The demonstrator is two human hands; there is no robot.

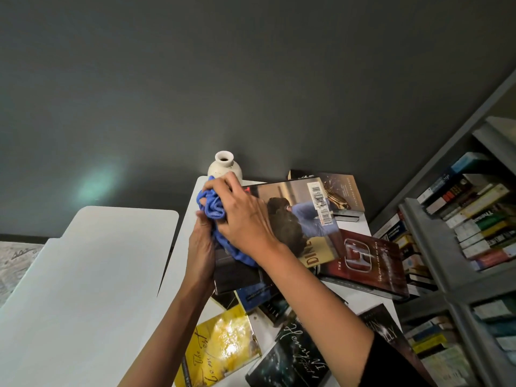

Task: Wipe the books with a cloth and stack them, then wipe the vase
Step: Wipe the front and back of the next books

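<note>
Right hand (243, 216): grip clamped on a bunched blue cloth (212, 205), fingers curled over the top of the wad, pressing it against the upper left corner of the held book.
Left hand (201, 247): comes up from below and grips the left edge of the same book; its fingertips are partly hidden under the cloth.
Held book (301, 216): a large hardback showing a photo cover and white barcode stickers, tilted, lying over other books in the middle of the table.
Blue cloth: crumpled between both hands, one tail hanging down over the book's lower left part.
Vase (224, 163): cream ceramic, upright at the far edge of the table against the dark grey wall (251, 79), just behind the right hand's knuckles; whether they touch I cannot tell.
Table (184, 208): white, strewn with unstacked books.
Red book (365, 261): face up to the right of the held book, partly beneath it.
Book with gold art (340, 194): at the back right, near the wall.
Yellow book (220, 347): near edge, between the forearms.
Dark book with script lettering (290, 356): near edge, under the right forearm.
Bookshelf (435, 247): grey, at the right, packed with books.
White flat surface (83, 275): to the left of the table.
</note>
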